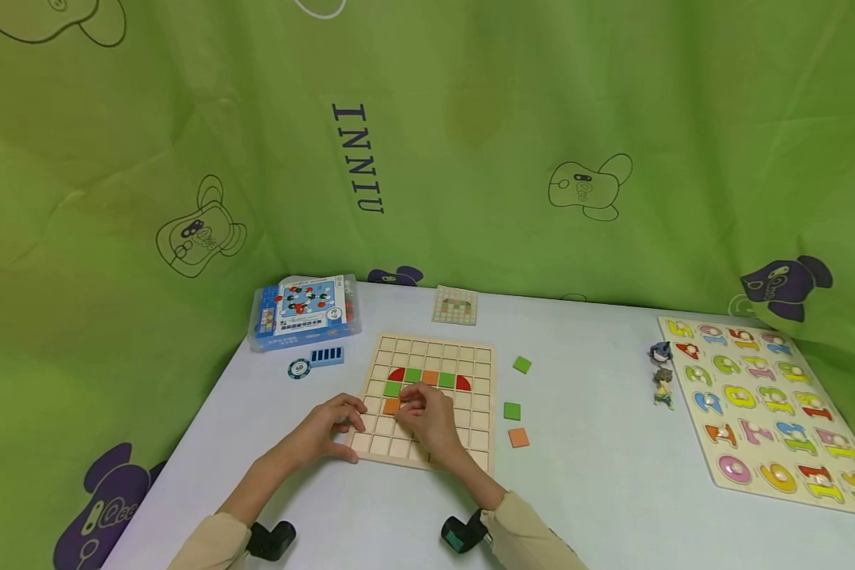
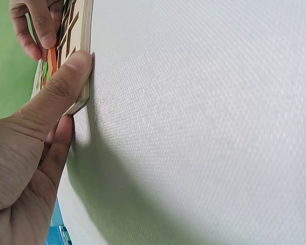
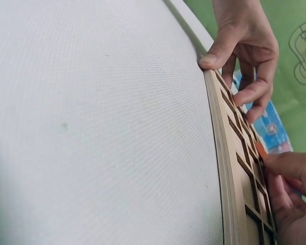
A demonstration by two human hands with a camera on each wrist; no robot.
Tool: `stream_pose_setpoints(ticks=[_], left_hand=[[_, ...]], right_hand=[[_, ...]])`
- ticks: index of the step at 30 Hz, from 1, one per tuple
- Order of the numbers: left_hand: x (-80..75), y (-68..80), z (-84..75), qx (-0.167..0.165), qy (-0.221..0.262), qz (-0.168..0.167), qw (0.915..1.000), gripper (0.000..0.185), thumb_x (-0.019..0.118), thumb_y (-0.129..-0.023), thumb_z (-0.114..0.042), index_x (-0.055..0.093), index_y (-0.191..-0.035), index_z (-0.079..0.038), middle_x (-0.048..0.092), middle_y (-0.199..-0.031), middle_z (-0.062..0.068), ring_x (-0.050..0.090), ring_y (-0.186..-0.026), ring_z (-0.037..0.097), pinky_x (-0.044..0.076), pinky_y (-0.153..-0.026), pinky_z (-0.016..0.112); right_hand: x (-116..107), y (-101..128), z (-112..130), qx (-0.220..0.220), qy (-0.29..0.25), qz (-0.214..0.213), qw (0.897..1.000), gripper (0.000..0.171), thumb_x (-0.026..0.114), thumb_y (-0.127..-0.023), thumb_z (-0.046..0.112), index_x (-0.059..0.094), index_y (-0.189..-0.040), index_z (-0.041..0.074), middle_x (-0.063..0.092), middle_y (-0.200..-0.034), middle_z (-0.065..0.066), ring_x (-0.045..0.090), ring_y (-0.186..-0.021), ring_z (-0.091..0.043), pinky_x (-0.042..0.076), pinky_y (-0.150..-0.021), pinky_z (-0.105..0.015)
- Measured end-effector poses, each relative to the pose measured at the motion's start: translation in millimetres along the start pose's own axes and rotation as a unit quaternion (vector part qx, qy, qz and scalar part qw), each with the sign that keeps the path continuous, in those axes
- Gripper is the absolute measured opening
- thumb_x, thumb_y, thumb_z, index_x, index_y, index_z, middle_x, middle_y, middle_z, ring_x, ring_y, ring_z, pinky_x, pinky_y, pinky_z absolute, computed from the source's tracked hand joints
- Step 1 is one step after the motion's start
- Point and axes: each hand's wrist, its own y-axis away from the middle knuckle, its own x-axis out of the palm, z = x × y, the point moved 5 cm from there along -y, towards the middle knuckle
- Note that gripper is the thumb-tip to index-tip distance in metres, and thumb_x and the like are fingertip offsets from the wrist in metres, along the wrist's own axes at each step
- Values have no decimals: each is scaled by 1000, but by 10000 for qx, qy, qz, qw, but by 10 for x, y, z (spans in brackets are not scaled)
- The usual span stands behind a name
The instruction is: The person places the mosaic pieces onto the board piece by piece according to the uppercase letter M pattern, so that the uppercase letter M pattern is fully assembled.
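Observation:
A wooden grid board (image 1: pixel 378 445) lies on the table with red quarter-round, green and orange tiles in its cells. My left hand (image 1: pixel 325 427) grips its near left corner; in the left wrist view the thumb (image 2: pixel 66 81) presses the near edge. Over the board's middle, my right hand (image 1: pixel 431 416) pinches an orange square tile (image 1: pixel 391 406) at a cell in the left part. In the right wrist view that orange tile (image 3: pixel 261 149) sits slightly raised against the thumb. The right hand covers several cells behind it.
Right of the board lie two green tiles (image 1: pixel 512 411) and a loose orange tile (image 1: pixel 518 438). A pattern card (image 1: pixel 456 305) lies behind it. Back left are a boxed set (image 1: pixel 302 313), a poker chip (image 1: pixel 299 369) and a blue piece (image 1: pixel 327 356). Two figurines (image 1: pixel 662 386) and a number puzzle (image 1: pixel 769 412) lie right.

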Motion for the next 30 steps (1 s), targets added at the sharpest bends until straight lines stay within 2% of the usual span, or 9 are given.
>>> stream_pose_setpoints(ticks=[3, 12, 24, 30], left_hand=[[-1, 2, -1, 27, -7, -9, 10000, 31, 85, -66, -7, 63, -88, -5, 53, -119, 17, 50, -109, 35, 54, -83, 32], [11, -3, 18, -208, 82, 55, 9997, 32, 85, -66, -5, 64, -89, -6, 53, -121, 15, 49, -112, 34, 53, -85, 31], [-7, 0, -16, 3, -9, -32, 10000, 32, 86, -66, -7, 63, -88, -4, 53, -119, 18, 50, -109, 36, 54, -83, 33], [-17, 2, -31, -28, 0, -5, 10000, 32, 86, -66, -7, 63, -89, -4, 53, -119, 18, 50, -110, 36, 54, -83, 34]], right_hand=[[1, 3, 3, 37, -6, 8, 10000, 20, 67, -75, -20, 59, -93, -19, 62, -92, -34, 63, -79, -46, 56, -69, -43], [7, 4, -66, 51, -175, -1, 9998, 22, 68, -76, -19, 59, -96, -20, 62, -93, -35, 63, -83, -48, 56, -73, -42], [8, 4, -84, 131, -427, -9, 9990, 22, 67, -77, -20, 57, -97, -21, 61, -94, -36, 63, -88, -49, 56, -76, -41], [50, -43, -285, 158, -498, -61, 9986, 23, 68, -77, -19, 58, -98, -19, 62, -94, -33, 64, -87, -46, 57, -75, -36]])
